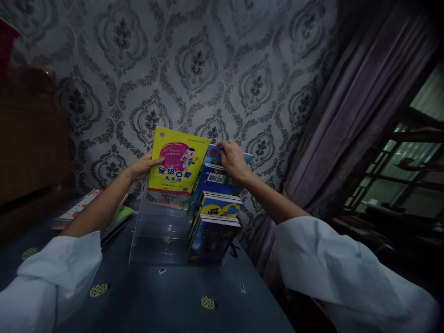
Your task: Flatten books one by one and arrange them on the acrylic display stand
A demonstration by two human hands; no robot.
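My left hand [141, 167] grips the left edge of a yellow workbook [176, 182], thumb on its cover, which has a pink patch and a cartoon child. The workbook is upright over the back left of a clear acrylic book rack [157, 247]. My right hand [233, 159] is closed over the top edge of a blue book [214, 153] at the back right of the rack. In front of that book stand a blue book with a barcode [222, 179], a yellow-and-blue book [220, 209] and dark blue books [211, 240] in stepped rows.
A pile of books [79, 206] lies left of the rack, partly behind my left forearm. The dark tablecloth [156, 300] has yellow patterns. Patterned wallpaper [197, 60] stands close behind the rack. A purple curtain [347, 88] hangs at the right, and a wooden cabinet [34, 143] is at the left.
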